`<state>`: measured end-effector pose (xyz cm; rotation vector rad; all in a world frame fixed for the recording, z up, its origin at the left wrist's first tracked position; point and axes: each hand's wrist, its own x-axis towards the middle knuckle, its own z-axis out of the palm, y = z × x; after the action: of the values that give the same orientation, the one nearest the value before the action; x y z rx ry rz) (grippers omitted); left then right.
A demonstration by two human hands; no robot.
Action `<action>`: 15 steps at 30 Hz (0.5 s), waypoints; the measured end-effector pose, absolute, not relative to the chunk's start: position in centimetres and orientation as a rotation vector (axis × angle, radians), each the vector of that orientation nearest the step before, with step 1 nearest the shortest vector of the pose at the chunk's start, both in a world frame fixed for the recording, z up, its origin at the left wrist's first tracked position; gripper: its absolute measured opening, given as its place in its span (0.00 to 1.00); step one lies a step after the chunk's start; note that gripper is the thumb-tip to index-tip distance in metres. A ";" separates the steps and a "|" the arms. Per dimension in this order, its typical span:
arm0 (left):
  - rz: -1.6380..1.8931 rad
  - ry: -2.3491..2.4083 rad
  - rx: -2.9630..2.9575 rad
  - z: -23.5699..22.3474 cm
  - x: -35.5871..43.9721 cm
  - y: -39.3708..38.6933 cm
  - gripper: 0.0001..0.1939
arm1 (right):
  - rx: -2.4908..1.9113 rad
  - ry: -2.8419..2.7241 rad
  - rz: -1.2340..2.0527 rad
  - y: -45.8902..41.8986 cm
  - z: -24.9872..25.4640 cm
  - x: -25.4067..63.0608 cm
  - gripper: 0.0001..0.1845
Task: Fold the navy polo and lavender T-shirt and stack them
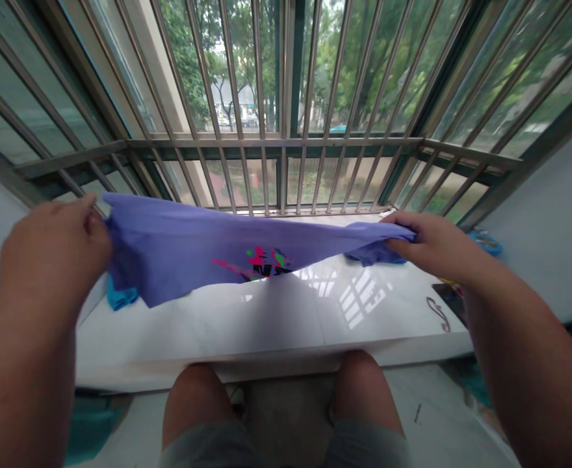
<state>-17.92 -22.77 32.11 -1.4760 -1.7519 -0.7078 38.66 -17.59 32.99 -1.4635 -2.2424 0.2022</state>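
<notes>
A purple printed garment, seemingly a T-shirt (183, 244), is stretched sideways in the air above a white glossy ledge (266, 325). My left hand (54, 250) is closed on its left end, fingers pinched at the top corner. On the other side my right hand (427, 244) grips the bunched right end between thumb and fingers. A pink, green and black print shows near the lower middle of the cloth. Part of the fabric droops below my right hand.
Metal window bars (286, 143) run behind the ledge. A blue item (121, 297) lies at its left, a dark flat object (449, 300) and a brown looped cord (438, 314) at its right. A blue round object (485, 243) sits farther right. My knees are against the front.
</notes>
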 end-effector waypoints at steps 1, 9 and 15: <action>-0.837 -1.810 -1.591 31.5 -15.2 -23.3 0.37 | -1.407 -2.285 0.246 -18.5 33.3 37.3 0.11; -1.073 -1.559 -3.294 25.5 7.5 -25.9 0.11 | -1.008 -2.430 0.588 -25.2 32.3 28.1 0.33; -1.918 -2.075 -2.709 26.0 4.9 -25.4 0.08 | -1.102 -2.099 0.986 -27.5 21.2 29.7 0.67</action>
<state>4.94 -25.42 26.01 -2.7094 -2.0754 -1.9181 29.70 -27.46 21.17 -1.1019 -2.0985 0.9856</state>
